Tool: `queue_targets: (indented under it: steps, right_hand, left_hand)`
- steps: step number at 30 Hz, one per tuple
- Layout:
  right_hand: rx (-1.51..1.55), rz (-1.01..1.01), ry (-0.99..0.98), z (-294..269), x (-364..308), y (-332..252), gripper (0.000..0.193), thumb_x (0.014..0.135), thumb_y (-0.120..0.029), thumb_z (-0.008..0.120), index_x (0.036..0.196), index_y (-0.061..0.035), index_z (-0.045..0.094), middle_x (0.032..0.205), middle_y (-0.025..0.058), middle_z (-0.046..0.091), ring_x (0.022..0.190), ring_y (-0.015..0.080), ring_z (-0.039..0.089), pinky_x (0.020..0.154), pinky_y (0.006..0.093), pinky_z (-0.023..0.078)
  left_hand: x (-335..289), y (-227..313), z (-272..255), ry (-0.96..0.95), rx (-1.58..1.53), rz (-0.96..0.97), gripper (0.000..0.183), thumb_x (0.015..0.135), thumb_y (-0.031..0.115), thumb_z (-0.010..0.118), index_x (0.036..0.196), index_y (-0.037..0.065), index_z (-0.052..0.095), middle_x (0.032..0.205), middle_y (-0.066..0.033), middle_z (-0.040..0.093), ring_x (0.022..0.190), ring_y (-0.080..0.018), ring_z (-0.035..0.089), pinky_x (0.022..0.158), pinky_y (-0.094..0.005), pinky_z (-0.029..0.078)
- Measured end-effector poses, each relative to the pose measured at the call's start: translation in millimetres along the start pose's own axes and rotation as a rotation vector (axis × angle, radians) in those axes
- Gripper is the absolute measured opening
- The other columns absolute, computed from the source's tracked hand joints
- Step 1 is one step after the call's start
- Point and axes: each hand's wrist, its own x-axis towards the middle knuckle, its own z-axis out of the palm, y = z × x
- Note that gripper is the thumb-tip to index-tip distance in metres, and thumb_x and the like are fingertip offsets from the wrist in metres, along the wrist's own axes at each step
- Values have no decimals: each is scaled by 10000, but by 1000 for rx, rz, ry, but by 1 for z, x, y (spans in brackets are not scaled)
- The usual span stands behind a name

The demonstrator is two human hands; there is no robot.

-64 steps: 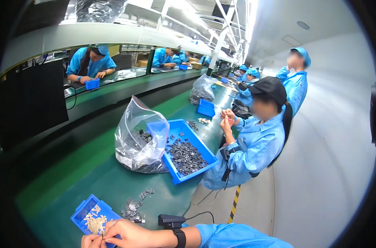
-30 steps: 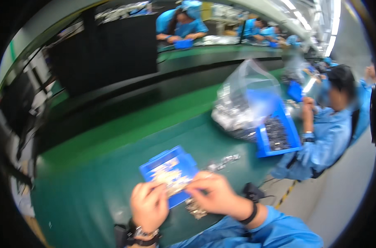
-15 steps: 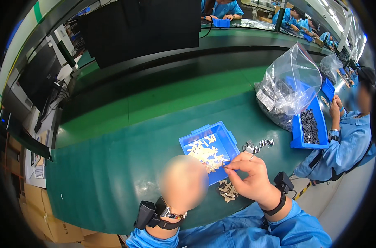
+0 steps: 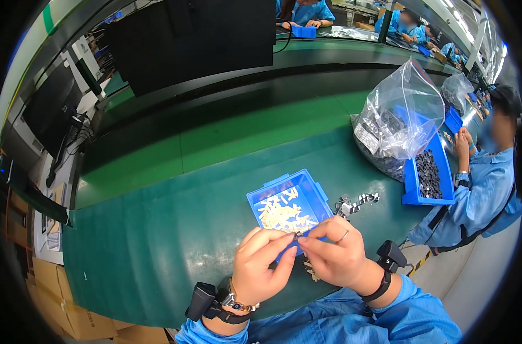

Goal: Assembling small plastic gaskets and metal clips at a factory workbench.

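My left hand (image 4: 259, 262) and my right hand (image 4: 340, 253) meet just over the near edge of a blue tray (image 4: 315, 198). Thumb and fingers of both hands are pinched together on one small dark part (image 4: 297, 235), too small to make out its exact kind. Inside the tray lies a heap of small cream-coloured strips (image 4: 284, 213). Below my right hand, partly hidden by it, is a little pile of pale and dark pieces (image 4: 311, 270). Just beyond the right hand sit several small black and silver parts (image 4: 347, 205).
On the right stand a clear plastic bag (image 4: 387, 129) of dark parts and a blue bin (image 4: 428, 200) holding black pieces. A co-worker (image 4: 481, 183) sits at the right. The green table (image 4: 146, 246) extends left, with a large black panel (image 4: 192, 43) beyond it.
My left hand, blurred before, now shows clearly with its fingertips pinched. My right hand has shifted slightly left, and both hands' fingertips now meet at the small dark part.
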Motion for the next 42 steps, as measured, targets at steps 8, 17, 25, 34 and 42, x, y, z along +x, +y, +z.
queue_targets:
  steps: [8, 17, 25, 34, 42]
  right_hand:
    - [331, 313, -93, -7, -3, 4, 202, 750, 14, 754, 946, -17, 722, 840, 82, 661, 775, 231, 634, 706, 316, 498]
    - [473, 364, -155, -13, -18, 6, 120, 789, 31, 733, 890, -6, 681, 865, 97, 647, 812, 248, 619, 719, 331, 497]
    - [-179, 386, 106, -55, -45, 67, 287, 755, 45, 717, 1029, -20, 663, 957, 139, 669, 896, 315, 640, 777, 379, 513]
    - [-495, 563, -58, -76, -76, 114, 430, 745, 54, 684, 1162, -28, 622, 920, 122, 660, 854, 318, 630, 756, 387, 512]
    - [1094, 799, 317, -53, -52, 74, 456, 876, 69, 650, 1298, -32, 508, 1034, 72, 647, 823, 136, 604, 756, 267, 496]
  left_hand:
    - [1, 2, 0, -54, -54, -19, 168, 744, 16, 745, 906, -6, 707, 820, -97, 671, 716, -233, 620, 629, -319, 482]
    - [3, 1, -2, -180, -52, 57, 206, 675, 19, 775, 873, 21, 716, 846, -89, 660, 722, -245, 625, 648, -336, 496]
    - [-1, 2, -1, 3, 58, -2, 191, 694, -15, 699, 884, -13, 683, 803, -117, 646, 680, -235, 596, 606, -319, 453]
    - [-2, 1, 0, 33, 53, -19, 148, 728, -73, 659, 863, -15, 670, 792, -114, 644, 662, -222, 587, 599, -307, 441]
    - [0, 3, 0, 7, 32, -13, 140, 737, -50, 689, 869, -6, 686, 805, -104, 660, 678, -233, 599, 609, -319, 463]
